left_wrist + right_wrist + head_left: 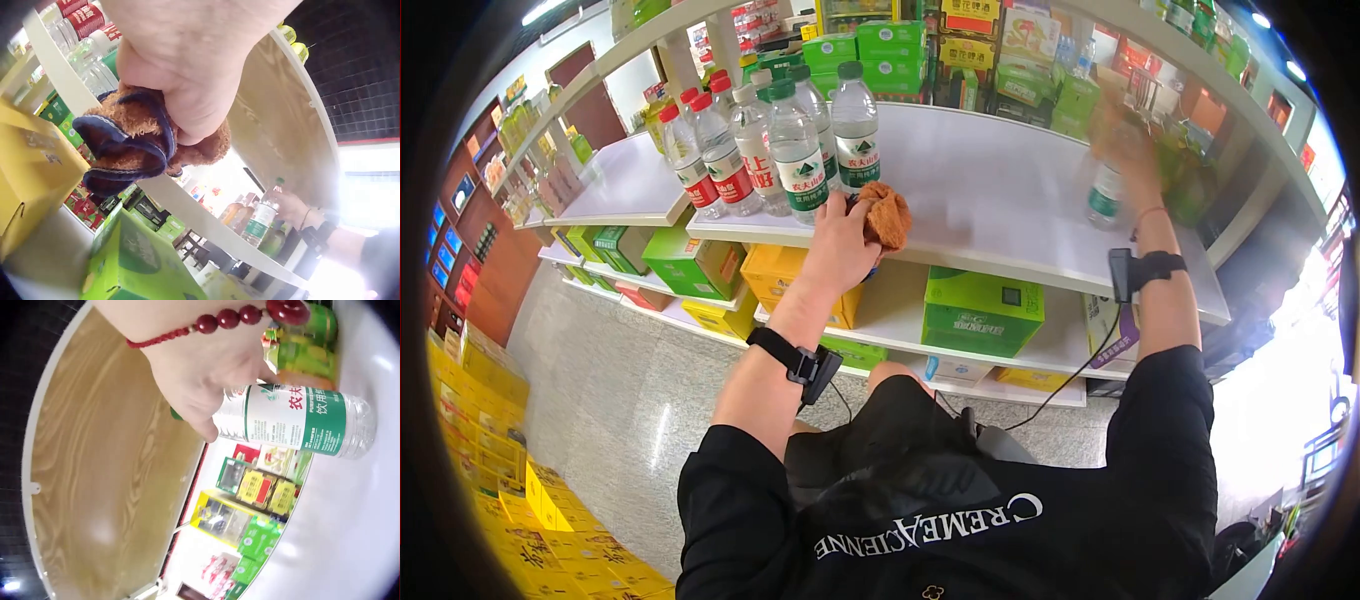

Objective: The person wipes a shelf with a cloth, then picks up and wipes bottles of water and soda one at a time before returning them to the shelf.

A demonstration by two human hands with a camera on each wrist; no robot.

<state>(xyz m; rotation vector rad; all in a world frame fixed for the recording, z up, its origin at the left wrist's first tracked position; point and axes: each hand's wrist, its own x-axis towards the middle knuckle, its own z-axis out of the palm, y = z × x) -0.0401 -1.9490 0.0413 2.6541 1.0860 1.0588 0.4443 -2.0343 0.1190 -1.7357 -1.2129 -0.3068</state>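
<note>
My left hand (840, 245) holds a bunched brown cloth (887, 217) at the front edge of the white shelf. In the left wrist view, dark blue trim shows along the folds of this cloth. Just beyond that hand, green-labelled water bottles (798, 165) stand beside red-labelled water bottles (718, 160). Over at the right end of the shelf, my right hand (1135, 160), blurred in the head view, grips the upper part of another green-labelled water bottle (294, 419). Its base is close to the shelf surface.
Below the shelf (980, 170) sit a green carton (983, 312) and a yellow carton (775, 275). Green and yellow drink containers (306, 350) stand behind the right-hand bottle. A curved upper shelf (119, 456) overhangs the work. Yellow cartons (550, 500) are stacked on the floor at left.
</note>
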